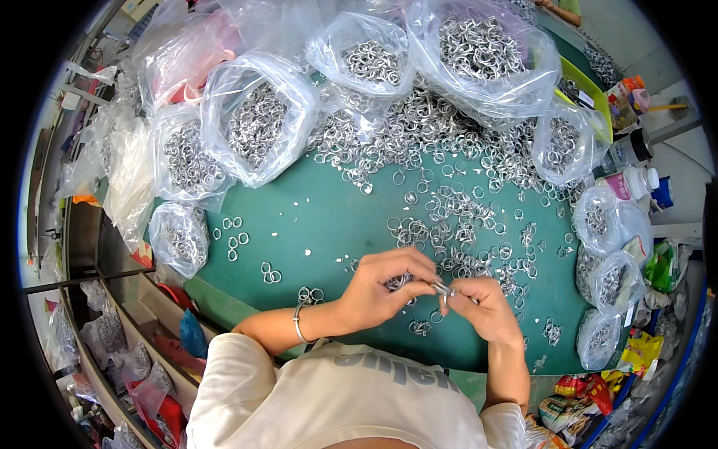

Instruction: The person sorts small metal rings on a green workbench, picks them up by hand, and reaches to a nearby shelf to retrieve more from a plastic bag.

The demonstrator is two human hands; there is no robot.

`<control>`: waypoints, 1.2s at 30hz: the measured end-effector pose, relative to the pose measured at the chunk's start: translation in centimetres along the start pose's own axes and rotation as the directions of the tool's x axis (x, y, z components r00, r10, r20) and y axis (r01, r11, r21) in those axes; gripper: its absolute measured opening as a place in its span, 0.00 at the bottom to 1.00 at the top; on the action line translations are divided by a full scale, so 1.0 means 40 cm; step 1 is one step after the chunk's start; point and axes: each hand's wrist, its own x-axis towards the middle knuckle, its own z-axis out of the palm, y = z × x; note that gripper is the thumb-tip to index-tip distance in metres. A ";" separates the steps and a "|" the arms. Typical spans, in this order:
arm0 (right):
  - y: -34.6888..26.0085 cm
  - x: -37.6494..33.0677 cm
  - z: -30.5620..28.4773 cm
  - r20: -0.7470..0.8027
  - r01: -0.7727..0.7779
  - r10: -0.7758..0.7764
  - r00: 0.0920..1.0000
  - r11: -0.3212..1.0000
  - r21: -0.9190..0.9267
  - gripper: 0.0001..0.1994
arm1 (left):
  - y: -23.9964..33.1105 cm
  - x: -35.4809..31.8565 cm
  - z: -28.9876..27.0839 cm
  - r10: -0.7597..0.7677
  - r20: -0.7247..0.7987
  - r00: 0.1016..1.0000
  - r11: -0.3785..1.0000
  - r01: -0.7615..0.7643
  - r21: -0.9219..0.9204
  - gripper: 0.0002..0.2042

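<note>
Both my hands meet in front of my chest over the green tabletop [299, 217]. My left hand [385, 288], with a bangle on its wrist, is curled around several silver rings [399, 281] and pinches more at its fingertips. My right hand [479, 305] pinches the small silver rings [443, 288] between thumb and fingers, touching the left fingertips. Exactly how many rings each hand grips is hidden. Just beyond my hands lies a loose spread of silver rings [456, 217]. A small cluster of rings [420, 327] rests close to my body below the hands.
Clear plastic bags of rings [258, 127] line the far and left edges, with a larger bag [482, 52] at the back. Smaller bags [598, 329] stand along the right. A yellow-green tray [591, 93] and a white bottle [636, 182] are at the right. Open drawers [112, 329] hold bags at left.
</note>
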 end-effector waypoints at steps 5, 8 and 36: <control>-0.021 -0.002 0.026 -0.124 0.099 -0.132 0.984 0.966 -0.239 0.03 | -0.009 -0.007 -0.003 -0.075 0.007 0.997 0.997 0.075 -0.025 0.04; -0.015 0.001 0.037 -0.165 0.198 -0.286 0.944 0.891 -0.409 0.02 | -0.016 -0.010 0.003 -0.209 0.014 0.978 0.969 0.209 -0.135 0.04; -0.036 -0.010 0.058 -0.070 0.225 -0.467 0.881 0.547 -0.806 0.04 | -0.020 -0.004 -0.024 -0.553 0.322 0.769 0.627 0.638 -0.447 0.09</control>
